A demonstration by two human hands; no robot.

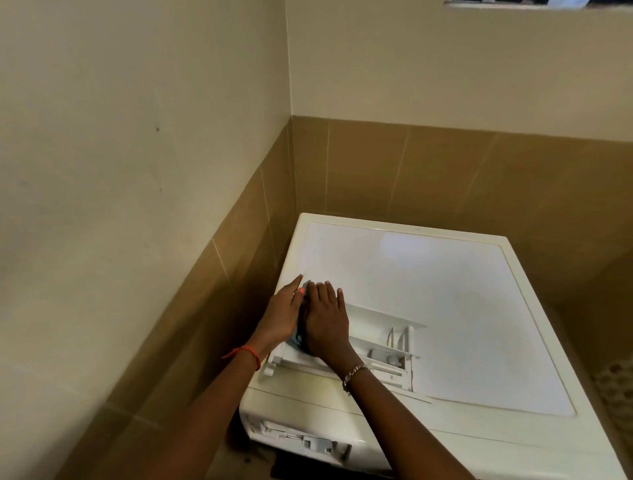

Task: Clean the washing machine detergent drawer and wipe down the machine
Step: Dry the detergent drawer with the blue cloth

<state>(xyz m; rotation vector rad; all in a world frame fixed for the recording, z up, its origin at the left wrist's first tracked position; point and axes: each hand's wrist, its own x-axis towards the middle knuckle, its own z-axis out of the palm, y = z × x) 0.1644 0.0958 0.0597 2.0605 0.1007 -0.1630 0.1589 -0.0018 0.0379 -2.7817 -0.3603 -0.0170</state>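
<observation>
The white washing machine (445, 291) stands in a room corner. Its white detergent drawer (380, 346) lies pulled out on the machine's top, near the front left. A grey-blue cloth (297, 337) shows as a sliver between my two hands at the drawer's left end. My left hand (284, 313) lies along the cloth's left side with fingers stretched out. My right hand (327, 320) presses flat on top of the cloth, fingers spread. Most of the cloth is hidden under my hands. The empty drawer slot (301, 437) gapes at the machine's front top left.
A cream wall with a brown tiled lower band (205, 291) closes in on the left and behind the machine. A pale perforated basket (616, 390) sits at the right edge. A window sill (513, 3) shows at the top.
</observation>
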